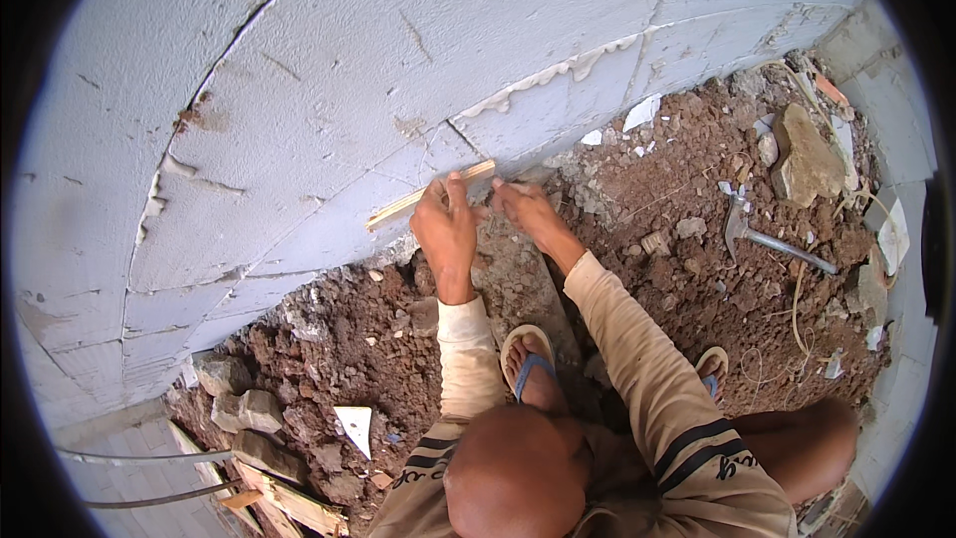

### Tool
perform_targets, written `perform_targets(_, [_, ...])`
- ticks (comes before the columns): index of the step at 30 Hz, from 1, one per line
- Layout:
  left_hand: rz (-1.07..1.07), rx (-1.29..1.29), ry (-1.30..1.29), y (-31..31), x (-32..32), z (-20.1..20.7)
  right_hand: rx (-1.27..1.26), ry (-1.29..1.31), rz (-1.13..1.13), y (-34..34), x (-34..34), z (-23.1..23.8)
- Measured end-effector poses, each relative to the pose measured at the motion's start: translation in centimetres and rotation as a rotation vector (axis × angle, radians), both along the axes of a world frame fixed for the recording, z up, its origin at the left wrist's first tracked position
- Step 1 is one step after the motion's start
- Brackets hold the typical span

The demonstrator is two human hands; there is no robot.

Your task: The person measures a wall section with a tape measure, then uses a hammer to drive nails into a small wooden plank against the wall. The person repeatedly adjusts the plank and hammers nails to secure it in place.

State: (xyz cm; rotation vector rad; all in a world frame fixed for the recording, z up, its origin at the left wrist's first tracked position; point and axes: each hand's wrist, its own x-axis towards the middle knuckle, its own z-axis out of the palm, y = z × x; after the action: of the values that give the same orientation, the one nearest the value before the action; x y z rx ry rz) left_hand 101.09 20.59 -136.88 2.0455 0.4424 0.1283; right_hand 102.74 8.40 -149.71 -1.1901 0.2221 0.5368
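A thin, pale wooden strip (396, 209) lies slantwise against the grey block wall, low down near the dirt. My left hand (446, 229) is closed on its middle, fingers along the wood. Just beyond the strip's right end, my right hand (533, 214) has its fingers pinched together close to the wall. Whatever that pinch holds is too small to make out. Both forearms, in tan sleeves, reach forward from the lower edge.
A hammer (782, 244) rests on the brown rubble (657, 194) to the right. Past it are a large stone (805, 159) and loose cord. The block wall (329, 90) curves across the front. Broken boards (289, 498) and metal rods (149, 458) lie lower left.
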Motion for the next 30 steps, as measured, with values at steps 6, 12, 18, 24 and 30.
perform_targets(6, [0.063, -0.422, -0.111, -0.7, -1.6, -1.7, 0.164, -0.020, -0.166, 1.6, -0.7, 1.4])
perform_targets(12, [0.214, -0.544, -0.219, -1.3, -1.3, -3.8, 0.131, 0.000, -0.204, 1.8, -0.8, 0.9])
perform_targets(18, [0.296, -0.479, -0.327, -2.6, -0.9, -5.4, 0.004, -0.075, -0.251, 2.0, 0.4, 0.0])
perform_targets(24, [0.289, -0.262, -0.354, -2.8, -0.4, -6.9, 0.040, -0.162, -0.198, 3.5, 0.6, -1.3])
perform_targets(30, [0.198, 0.012, -0.255, -1.9, -1.2, -3.8, -0.056, -0.121, -0.012, 2.3, 0.5, 0.6])
